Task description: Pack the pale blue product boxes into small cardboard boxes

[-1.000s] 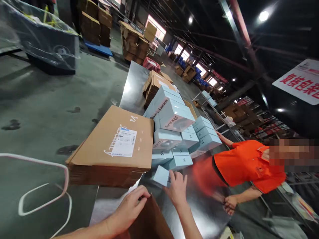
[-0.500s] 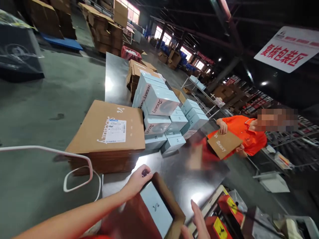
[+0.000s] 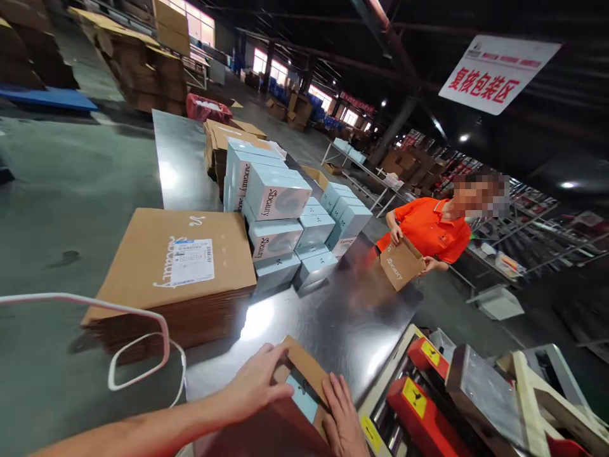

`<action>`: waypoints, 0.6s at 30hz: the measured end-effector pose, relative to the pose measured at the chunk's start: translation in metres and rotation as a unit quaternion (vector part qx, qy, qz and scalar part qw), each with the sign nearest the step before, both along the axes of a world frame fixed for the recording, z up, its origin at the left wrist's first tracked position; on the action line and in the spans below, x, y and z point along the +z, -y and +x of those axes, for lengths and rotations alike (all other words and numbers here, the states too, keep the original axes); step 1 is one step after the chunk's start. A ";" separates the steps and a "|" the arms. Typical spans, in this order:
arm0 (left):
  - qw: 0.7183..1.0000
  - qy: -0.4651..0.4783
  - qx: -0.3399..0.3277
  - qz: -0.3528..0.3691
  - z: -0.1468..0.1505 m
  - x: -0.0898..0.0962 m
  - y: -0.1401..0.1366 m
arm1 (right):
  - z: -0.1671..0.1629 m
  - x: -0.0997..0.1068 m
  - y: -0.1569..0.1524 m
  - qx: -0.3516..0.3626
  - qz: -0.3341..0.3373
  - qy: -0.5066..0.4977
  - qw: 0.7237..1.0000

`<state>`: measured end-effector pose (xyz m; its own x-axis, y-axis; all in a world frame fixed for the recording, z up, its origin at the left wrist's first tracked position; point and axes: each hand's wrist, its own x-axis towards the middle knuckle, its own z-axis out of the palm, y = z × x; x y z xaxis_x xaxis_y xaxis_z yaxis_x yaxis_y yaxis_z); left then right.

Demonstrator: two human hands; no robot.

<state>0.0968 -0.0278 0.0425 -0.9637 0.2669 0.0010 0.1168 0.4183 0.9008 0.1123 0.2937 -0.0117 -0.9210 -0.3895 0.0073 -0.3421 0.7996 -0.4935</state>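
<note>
A brown cardboard carton [image 3: 304, 368] stands open at the near edge of the metal table [image 3: 342, 317], with a light blue box [image 3: 301, 398] lying inside it. My left hand [image 3: 257, 384] presses on the carton's left flap. My right hand [image 3: 340, 419] lies flat on the right flap, folding it over the blue box. Both hands touch only the carton.
A stack of flat cartons with a white label [image 3: 176, 266] lies at the left. Light blue boxes [image 3: 280, 216] are piled mid-table. A person in an orange shirt [image 3: 431, 231] holds a small carton [image 3: 402, 263] across the table. A red and yellow taping machine [image 3: 428, 393] stands at the right.
My right hand took a blue box from the pile and set it into the carton. Both hands now press on its flaps. The person opposite picked up a small carton.
</note>
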 end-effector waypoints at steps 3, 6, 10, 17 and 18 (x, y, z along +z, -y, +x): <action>0.999 0.034 0.005 -0.027 -0.024 0.015 -0.011 | -0.004 0.005 -0.007 -0.047 -0.062 0.068 0.995; 0.998 0.035 0.025 -0.051 -0.046 0.019 -0.017 | -0.010 0.026 0.000 -0.083 -0.134 0.128 0.979; 0.991 0.121 0.060 -0.006 -0.055 -0.001 -0.015 | 0.004 0.035 0.015 -0.098 -0.149 0.154 0.972; 0.918 0.303 0.043 0.252 -0.017 -0.040 0.000 | 0.029 0.016 0.044 -0.160 -0.109 0.068 0.979; 0.921 0.296 0.059 0.245 -0.013 -0.043 0.000 | 0.026 0.012 0.046 -0.199 -0.152 0.079 0.965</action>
<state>0.0835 -0.0279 -0.0006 -0.8570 0.2665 -0.4411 -0.4753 -0.0780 0.8764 0.1382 0.2481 0.0005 -0.9961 -0.0059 -0.0880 0.0620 0.6624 -0.7465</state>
